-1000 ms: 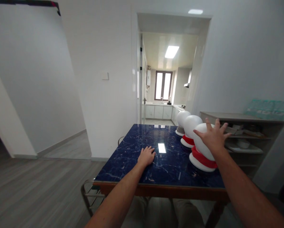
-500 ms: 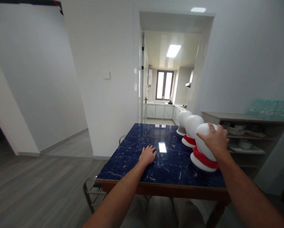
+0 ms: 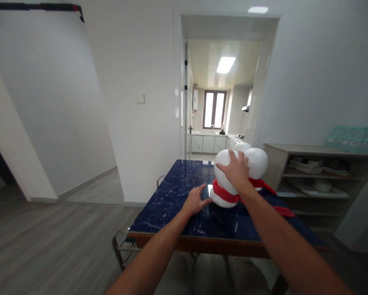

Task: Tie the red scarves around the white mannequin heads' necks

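A white mannequin head [image 3: 221,170] with a red scarf [image 3: 223,194] round its neck is over the middle of the blue marble-patterned table [image 3: 171,196]. My right hand [image 3: 237,169] grips its crown from above, fingers spread round the curve. Low beside its base, my left hand [image 3: 196,200] is open, the thumb reaching toward the base; whether they touch I cannot tell. Just behind stands a second white head [image 3: 258,162] with red cloth at its neck. The top of a third head [image 3: 243,146] shows farther back. A loose red scarf end [image 3: 284,212] lies on the tabletop to the right.
A metal-framed chair [image 3: 117,241] is at the table's left front. To the right, a shelf unit [image 3: 319,150] holds papers and a bowl, with wrapped plastic bottles [image 3: 354,139] on top. Beyond the table, a doorway leads to a kitchen.
My right hand has carried the nearest mannequin head left, from the table's right side to its middle. The left hand has turned and opened toward its base. The scarf end has come into view.
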{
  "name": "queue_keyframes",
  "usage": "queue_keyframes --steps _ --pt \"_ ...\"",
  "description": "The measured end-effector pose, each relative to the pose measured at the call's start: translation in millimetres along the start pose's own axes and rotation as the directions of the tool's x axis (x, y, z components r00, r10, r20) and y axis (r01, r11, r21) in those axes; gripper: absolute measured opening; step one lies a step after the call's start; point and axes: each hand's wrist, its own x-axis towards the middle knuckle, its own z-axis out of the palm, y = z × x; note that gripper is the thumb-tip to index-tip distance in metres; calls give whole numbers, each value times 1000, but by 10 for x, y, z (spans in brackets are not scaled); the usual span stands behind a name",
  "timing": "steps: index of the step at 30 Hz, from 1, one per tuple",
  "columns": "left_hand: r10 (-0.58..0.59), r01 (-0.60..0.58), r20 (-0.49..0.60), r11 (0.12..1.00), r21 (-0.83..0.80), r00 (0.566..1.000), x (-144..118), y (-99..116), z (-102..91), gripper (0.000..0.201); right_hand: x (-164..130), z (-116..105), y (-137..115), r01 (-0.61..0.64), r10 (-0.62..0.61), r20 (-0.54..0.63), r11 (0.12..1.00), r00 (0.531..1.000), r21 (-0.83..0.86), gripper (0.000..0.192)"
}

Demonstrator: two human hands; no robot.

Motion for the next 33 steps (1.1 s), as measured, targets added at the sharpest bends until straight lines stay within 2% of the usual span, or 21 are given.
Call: queue_keyframes --steps 3,5,8,12,15,17,19,20,21,23,26,30,33 --pt "-28 27 -27 999 -18 999 -12 6 8 112 100 286 -302 -12 8 53 997 999 73 89" --pt "-59 60 -37 998 10 998 2 -6 35 123 135 466 -442 -43 34 94 995 995 95 94" --pt "-134 135 -30 989 60 991 39 -50 91 132 115 688 -553 -56 31 167 988 986 147 95" --pt "-184 184 1 981 67 983 83 -115 141 135 67 806 -552 59 -110 184 963 977 265 82" --pt "-210 210 14 977 33 977 104 -142 145 135 127 767 -388 78 -129 172 959 977 273 70" --pt "-221 221 19 975 -5 975 114 -153 143 134 165 738 -148 50 -92 137 957 986 285 62" --pt "-219 220 26 975 -40 975 121 -164 140 135 129 751 181 -80 40 119 934 992 349 60" --pt "-215 216 30 975 -53 976 124 -169 138 135 70 779 357 -190 145 142 898 979 396 59" --pt "-212 214 33 975 -63 977 126 -174 136 136 -18 821 526 -290 211 222 854 952 431 59" --pt "-219 221 30 973 -70 975 129 -183 132 135 -249 931 801 -375 237 340 820 910 432 58" --pt "-231 233 30 971 -53 972 128 -190 125 136 -589 1105 992 -382 164 442 799 882 465 61" --pt "-190 190 41 982 -15 981 118 -186 120 144 -758 1244 981 -330 -80 563 739 823 587 56" --pt "-170 171 37 985 -4 985 113 -184 116 141 -761 1266 964 -308 -97 534 724 840 617 51"
